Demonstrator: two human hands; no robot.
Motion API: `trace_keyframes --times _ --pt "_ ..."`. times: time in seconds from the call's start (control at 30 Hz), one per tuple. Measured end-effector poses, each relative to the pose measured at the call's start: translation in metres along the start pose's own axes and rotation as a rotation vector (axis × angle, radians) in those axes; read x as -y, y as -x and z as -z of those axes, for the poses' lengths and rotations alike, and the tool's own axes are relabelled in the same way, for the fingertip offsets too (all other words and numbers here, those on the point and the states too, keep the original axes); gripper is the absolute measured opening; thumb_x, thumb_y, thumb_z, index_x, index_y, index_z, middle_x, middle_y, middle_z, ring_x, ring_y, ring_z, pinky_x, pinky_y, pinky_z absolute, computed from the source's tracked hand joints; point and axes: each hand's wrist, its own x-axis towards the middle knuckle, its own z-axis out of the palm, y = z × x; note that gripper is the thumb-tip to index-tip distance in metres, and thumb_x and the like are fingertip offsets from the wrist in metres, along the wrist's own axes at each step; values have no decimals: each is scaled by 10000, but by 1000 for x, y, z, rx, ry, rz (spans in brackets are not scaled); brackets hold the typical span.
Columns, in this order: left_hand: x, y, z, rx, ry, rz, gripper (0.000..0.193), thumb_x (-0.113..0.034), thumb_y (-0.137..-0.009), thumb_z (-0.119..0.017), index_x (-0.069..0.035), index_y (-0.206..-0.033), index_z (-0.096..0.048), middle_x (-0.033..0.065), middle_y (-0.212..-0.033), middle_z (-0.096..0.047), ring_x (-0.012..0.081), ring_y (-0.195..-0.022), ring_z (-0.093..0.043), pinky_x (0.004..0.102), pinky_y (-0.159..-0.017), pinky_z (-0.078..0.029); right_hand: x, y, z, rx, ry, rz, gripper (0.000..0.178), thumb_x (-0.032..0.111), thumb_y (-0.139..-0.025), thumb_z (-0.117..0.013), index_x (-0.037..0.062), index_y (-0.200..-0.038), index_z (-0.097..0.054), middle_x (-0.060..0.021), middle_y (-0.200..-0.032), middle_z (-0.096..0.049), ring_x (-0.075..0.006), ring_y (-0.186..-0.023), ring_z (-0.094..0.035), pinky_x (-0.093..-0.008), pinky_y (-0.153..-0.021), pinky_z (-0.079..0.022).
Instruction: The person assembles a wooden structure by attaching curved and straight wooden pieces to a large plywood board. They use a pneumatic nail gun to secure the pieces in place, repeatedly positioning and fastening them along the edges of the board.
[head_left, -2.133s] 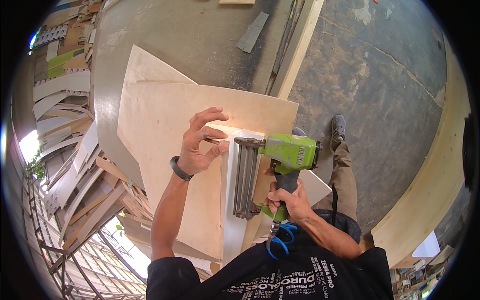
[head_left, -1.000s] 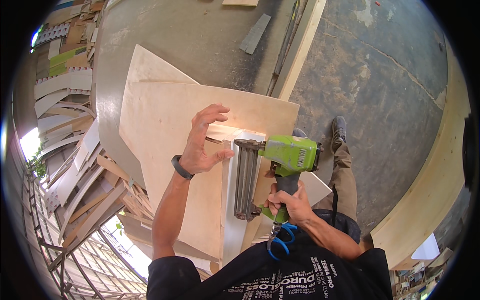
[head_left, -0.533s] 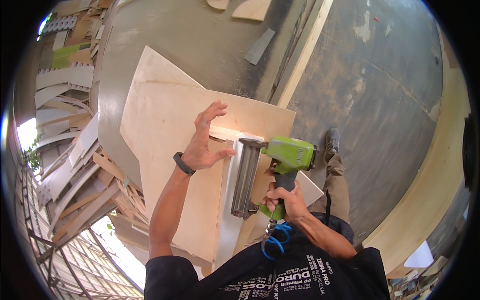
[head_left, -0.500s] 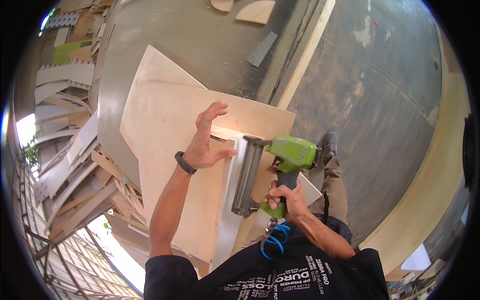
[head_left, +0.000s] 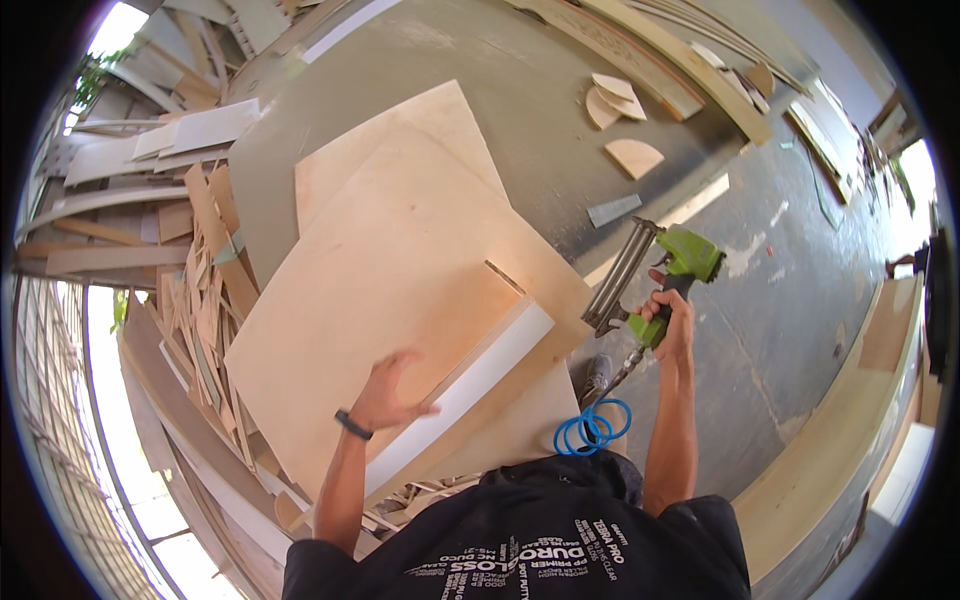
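Note:
My right hand [head_left: 676, 322] is wrapped round the black grip of a green nail gun [head_left: 692, 252], held up off the wood on the right. A coiled blue air hose [head_left: 592, 428] trails from its lower end. A large pale plywood panel [head_left: 350, 290] lies before me, with a white-faced wooden strip [head_left: 475, 375] running across it at a slant. My left hand [head_left: 388, 398], slightly blurred, has its thumb and fingers apart over the strip's near part. Whether the thumb touches the strip I cannot tell.
Another plywood sheet [head_left: 455, 120] shows beyond the panel. Quarter-round plywood pieces [head_left: 634, 157] and a grey strip [head_left: 614, 209] lie on the far worktop. Offcuts [head_left: 205, 310] pile up at left. A long curved board [head_left: 830, 420] stands at right.
The nail gun has lifted away from the white-faced strip, up and to the right. My left hand has slid back along the strip toward me. The view has turned.

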Motion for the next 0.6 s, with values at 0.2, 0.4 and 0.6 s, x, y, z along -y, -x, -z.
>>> trace_keyframes --times 0.2,0.4,0.6 --pt "21 113 -48 15 22 458 745 -420 -770 -874 -54 -1379 -651 212 -1349 -663 390 -1264 -626 466 -1083 -491 9 -112 -58 294 251 -177 459 66 -869 -554 -80 -1302 -592 -48 -666 -544 -187 -532 -544 -406 -708 -566" --pt "9 128 -71 -189 -75 696 415 -269 -885 -771 -70 -1249 -754 256 -1108 -745 416 -1049 -716 474 -957 -555 -9 -192 -100 543 242 -420 379 85 -862 -586 -112 -1185 -601 -83 -694 -584 -229 -563 -602 -423 -721 -587" --pt "-43 151 -25 -443 -199 745 470 -310 -904 -773 -77 -1310 -723 251 -1009 -748 426 -958 -711 490 -913 -548 -18 -221 -107 564 735 -232 283 207 -879 -657 -60 -969 -671 -113 -776 -683 -251 -640 -686 -402 -657 -610"
